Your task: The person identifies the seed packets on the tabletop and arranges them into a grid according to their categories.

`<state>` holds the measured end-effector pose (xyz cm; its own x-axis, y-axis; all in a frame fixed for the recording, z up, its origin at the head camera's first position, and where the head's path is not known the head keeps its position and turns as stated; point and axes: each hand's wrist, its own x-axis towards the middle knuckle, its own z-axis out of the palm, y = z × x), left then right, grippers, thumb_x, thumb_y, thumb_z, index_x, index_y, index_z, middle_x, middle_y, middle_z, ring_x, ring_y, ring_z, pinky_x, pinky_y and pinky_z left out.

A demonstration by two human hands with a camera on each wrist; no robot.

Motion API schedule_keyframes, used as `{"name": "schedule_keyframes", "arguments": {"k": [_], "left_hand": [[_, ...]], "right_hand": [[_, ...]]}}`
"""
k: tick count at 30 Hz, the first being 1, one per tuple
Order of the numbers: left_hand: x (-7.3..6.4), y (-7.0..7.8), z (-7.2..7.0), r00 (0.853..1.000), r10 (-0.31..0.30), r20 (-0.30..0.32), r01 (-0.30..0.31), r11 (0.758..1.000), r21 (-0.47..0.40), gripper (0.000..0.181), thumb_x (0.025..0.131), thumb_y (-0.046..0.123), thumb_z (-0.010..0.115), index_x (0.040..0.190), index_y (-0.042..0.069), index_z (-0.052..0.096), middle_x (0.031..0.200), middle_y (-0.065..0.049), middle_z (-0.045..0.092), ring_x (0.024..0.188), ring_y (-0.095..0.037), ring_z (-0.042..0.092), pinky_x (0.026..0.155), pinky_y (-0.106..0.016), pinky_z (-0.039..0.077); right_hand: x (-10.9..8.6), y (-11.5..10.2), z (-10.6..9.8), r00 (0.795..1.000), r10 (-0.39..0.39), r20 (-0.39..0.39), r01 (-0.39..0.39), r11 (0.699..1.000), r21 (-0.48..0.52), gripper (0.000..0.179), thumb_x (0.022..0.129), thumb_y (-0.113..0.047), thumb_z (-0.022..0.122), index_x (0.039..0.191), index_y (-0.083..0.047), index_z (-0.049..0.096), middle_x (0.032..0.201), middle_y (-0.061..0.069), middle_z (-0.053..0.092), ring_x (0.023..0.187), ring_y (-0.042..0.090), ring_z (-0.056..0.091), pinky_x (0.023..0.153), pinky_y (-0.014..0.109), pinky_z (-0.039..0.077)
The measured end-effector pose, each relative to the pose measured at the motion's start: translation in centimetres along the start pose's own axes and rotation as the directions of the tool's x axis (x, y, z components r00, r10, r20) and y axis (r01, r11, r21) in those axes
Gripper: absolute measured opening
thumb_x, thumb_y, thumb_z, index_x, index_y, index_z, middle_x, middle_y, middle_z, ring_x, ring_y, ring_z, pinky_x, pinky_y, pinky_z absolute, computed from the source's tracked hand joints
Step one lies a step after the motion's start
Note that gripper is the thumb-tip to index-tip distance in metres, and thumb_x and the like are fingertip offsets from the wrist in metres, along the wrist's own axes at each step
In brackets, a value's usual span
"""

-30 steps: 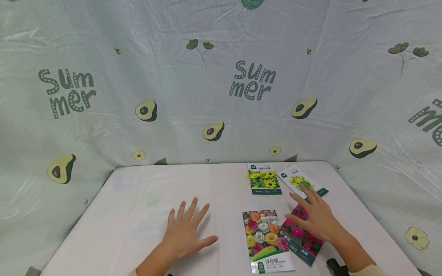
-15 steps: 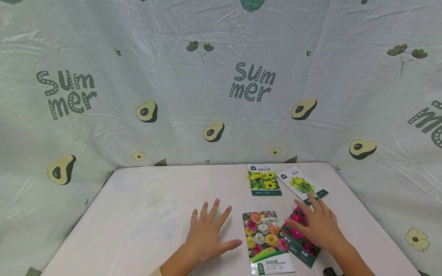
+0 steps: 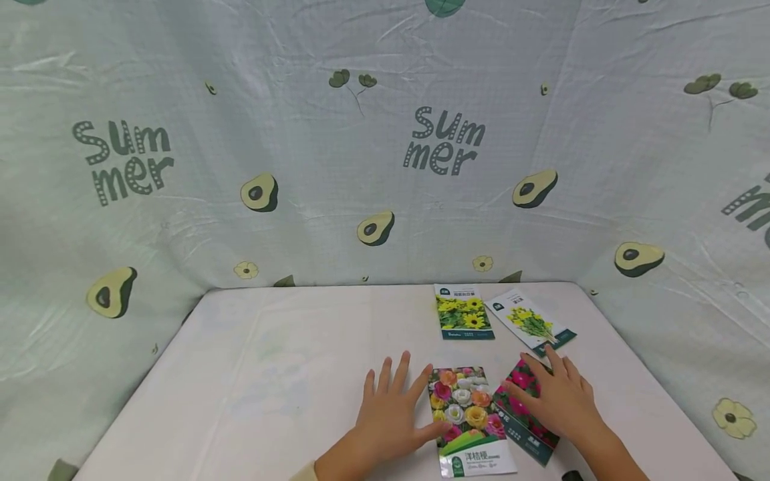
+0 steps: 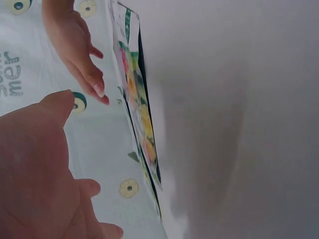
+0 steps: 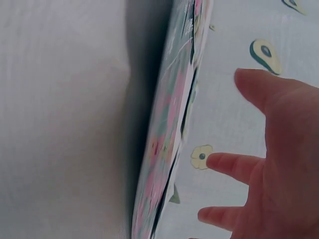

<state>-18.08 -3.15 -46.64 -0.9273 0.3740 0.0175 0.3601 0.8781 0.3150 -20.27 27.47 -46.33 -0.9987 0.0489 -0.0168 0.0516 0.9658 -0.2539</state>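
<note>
Flat on the white table lies a seed packet with multicoloured roses (image 3: 475, 415). My left hand (image 3: 391, 417), fingers spread, hovers at its left edge; thumb and forefinger overlap it in the head view. The left wrist view shows this hand (image 4: 35, 169) apart from the table and holding nothing. Over a seed packet with magenta flowers (image 3: 529, 433) is my right hand (image 3: 562, 404), its fingers apart and covering part of it. In the right wrist view a gap separates that hand (image 5: 284, 144) from the pink-flowered packet (image 5: 162, 134).
Behind them lie a packet with yellow daisy-like flowers (image 3: 464, 314) and a slanted white packet with a yellow bunch (image 3: 529, 319). The magenta packet meets the rose packet's right side. A printed curtain (image 3: 313, 153) rises behind the table (image 3: 265, 374).
My left hand has moved right, from bare table to the rose packet's edge. The right hand has drawn back slightly from the slanted white packet. The packets have stayed put.
</note>
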Motion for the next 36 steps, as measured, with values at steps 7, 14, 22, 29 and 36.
{"name": "schedule_keyframes", "arguments": {"k": [7,14,22,29,36], "left_hand": [[0.7,1.4,0.7,0.999,0.033,0.027,-0.033,0.999,-0.017,0.093,0.084,0.085,0.050,0.161,0.036,0.031,0.172,-0.009,0.016,0.157,-0.043,0.019,0.118,-0.071,0.019],[1.4,3.4,1.3,0.995,0.021,0.097,-0.016,0.998,-0.062,0.092,0.085,0.080,0.057,0.161,0.037,0.030,0.173,-0.008,0.014,0.156,-0.042,0.019,0.118,-0.071,0.021],[1.9,5.1,1.6,0.986,0.007,0.167,0.001,0.999,-0.047,0.089,0.085,0.081,0.056,0.161,0.042,0.029,0.173,-0.002,0.013,0.157,-0.039,0.019,0.120,-0.068,0.021],[2.4,5.9,2.4,0.984,0.019,0.177,-0.024,0.999,0.023,0.083,0.088,0.082,0.051,0.159,0.042,0.033,0.171,0.000,0.019,0.157,-0.034,0.022,0.120,-0.066,0.022],[3.2,7.1,2.8,0.978,0.044,0.203,-0.046,0.999,0.005,0.073,0.091,0.077,0.051,0.155,0.043,0.039,0.171,0.005,0.022,0.158,-0.030,0.020,0.120,-0.063,0.024]], "right_hand": [[-0.1,-0.1,-0.1,0.998,0.019,0.051,-0.020,1.000,0.011,0.097,0.087,-0.080,0.055,0.152,-0.008,0.046,0.160,0.037,0.018,0.139,0.065,0.021,0.104,0.082,0.024],[0.0,-0.2,0.0,0.992,0.074,0.103,-0.073,0.997,-0.015,0.101,0.085,-0.082,0.056,0.151,-0.006,0.046,0.153,0.042,0.022,0.132,0.067,0.026,0.103,0.080,0.029],[0.2,-0.9,0.2,0.985,0.102,0.138,-0.097,0.994,-0.043,0.106,0.083,-0.084,0.056,0.150,-0.003,0.046,0.151,0.042,0.025,0.124,0.066,0.035,0.102,0.078,0.032],[0.5,-1.3,0.1,0.983,0.116,0.144,-0.107,0.992,-0.065,0.108,0.080,-0.084,0.059,0.150,-0.002,0.048,0.149,0.041,0.029,0.123,0.064,0.037,0.101,0.077,0.035],[0.8,-1.5,0.2,0.978,0.128,0.167,-0.114,0.989,-0.093,0.110,0.078,-0.085,0.060,0.148,-0.001,0.049,0.144,0.042,0.035,0.119,0.063,0.039,0.096,0.078,0.040]]}}
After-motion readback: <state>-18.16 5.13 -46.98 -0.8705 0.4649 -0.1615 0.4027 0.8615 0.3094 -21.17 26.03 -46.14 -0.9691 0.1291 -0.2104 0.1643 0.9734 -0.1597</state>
